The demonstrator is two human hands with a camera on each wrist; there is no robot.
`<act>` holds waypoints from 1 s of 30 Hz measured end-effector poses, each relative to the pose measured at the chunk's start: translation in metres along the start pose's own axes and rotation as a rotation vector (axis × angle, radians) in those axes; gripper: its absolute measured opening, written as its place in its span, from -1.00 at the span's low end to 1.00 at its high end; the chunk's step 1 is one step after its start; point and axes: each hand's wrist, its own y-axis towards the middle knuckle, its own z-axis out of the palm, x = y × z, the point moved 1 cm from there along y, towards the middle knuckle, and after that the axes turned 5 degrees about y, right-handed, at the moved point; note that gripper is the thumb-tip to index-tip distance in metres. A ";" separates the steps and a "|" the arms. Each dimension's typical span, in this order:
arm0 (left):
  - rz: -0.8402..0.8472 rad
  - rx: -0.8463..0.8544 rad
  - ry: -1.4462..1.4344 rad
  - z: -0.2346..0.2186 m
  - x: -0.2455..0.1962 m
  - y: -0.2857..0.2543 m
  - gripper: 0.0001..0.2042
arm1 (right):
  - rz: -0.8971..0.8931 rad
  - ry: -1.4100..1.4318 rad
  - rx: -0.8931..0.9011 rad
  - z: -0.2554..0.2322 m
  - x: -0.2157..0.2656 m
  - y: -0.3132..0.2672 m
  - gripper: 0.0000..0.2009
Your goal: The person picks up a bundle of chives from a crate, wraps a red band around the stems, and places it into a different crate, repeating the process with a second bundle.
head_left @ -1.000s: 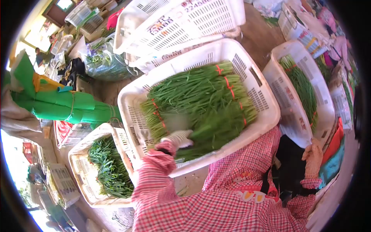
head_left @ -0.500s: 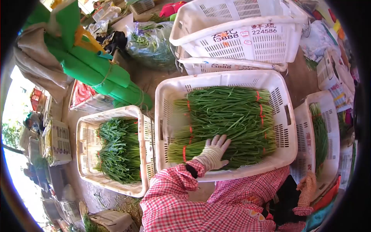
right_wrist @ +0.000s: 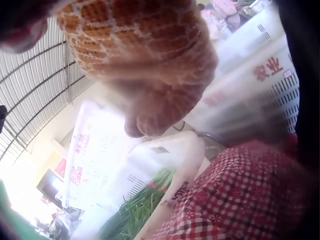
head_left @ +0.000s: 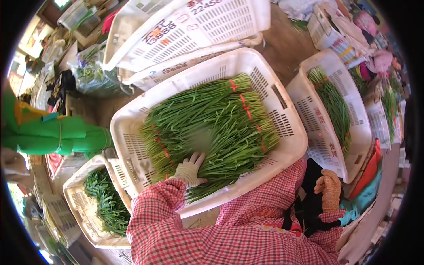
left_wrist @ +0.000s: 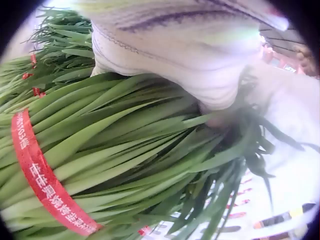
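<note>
My left hand (head_left: 189, 171), in a pale striped knit glove, rests with extended fingers on bunches of garlic chives (head_left: 212, 123). The chives lie side by side in a white slatted crate (head_left: 289, 119), tied with red bands near their pale ends. In the left wrist view the gloved palm lies over the green leaves (left_wrist: 100, 150), beside a printed red band (left_wrist: 42, 185); the fingertips are mostly hidden. My right hand (head_left: 329, 187), in an orange netted-pattern glove, hangs loosely bent beside the body and holds nothing. A white crate wall stands behind it in the right wrist view.
Another crate of greens (head_left: 338, 106) stands at the right. Leafy bunches (head_left: 106, 198) fill part of a crate at lower left. Stacked white crates (head_left: 190, 33) stand beyond the middle crate. A green wrapped roll (head_left: 66, 132) juts in from the left.
The blurred front bunch of chives now lies still under my left hand. The head view swung one way, then tilted back. My right hand stays by the body.
</note>
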 end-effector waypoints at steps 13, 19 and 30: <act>-0.086 0.144 0.155 0.030 -0.033 0.002 0.14 | 0.103 0.180 -0.086 -0.026 0.002 -0.012 -0.78; -0.140 0.075 0.124 0.027 -0.037 -0.004 0.12 | 0.076 0.122 -0.097 -0.047 -0.033 -0.015 -0.75; -0.038 -0.179 0.112 0.016 -0.021 -0.031 0.09 | 0.043 0.221 -0.115 -0.070 -0.053 -0.026 -0.76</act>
